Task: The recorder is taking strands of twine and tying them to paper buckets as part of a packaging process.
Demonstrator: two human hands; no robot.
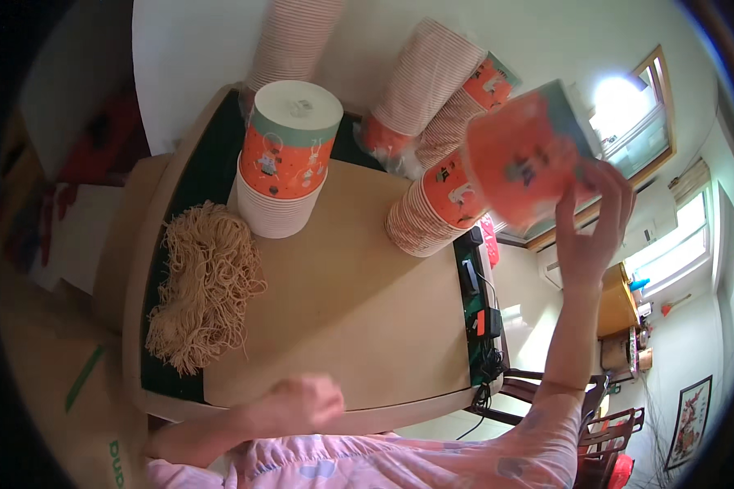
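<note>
Pale wood forms the tabletop point(359, 301), which sits against a white wall, with a dark green strip along its left and far edges. At the far left of the surface lies one loose bundle of tan string point(204, 281), partly over the green strip. Just right of it stands one upright stack of nested paper cups point(287, 159), bottom up, its top cup orange with a white base; nothing shows inside any of them. Near the table's near edge the person's left hand point(302, 403) rests with fingers curled in, holding nothing visible. Further right, three long stacks of cups point(444, 191) lean on their sides toward the wall, and a fourth stack rises behind the upright one. At the right, above the table's edge, the right hand point(591, 224) is raised, fingers pressed around a single orange cup point(526, 155), which is blurred and tilted. Windows and dark wooden chairs fill the far right.
</note>
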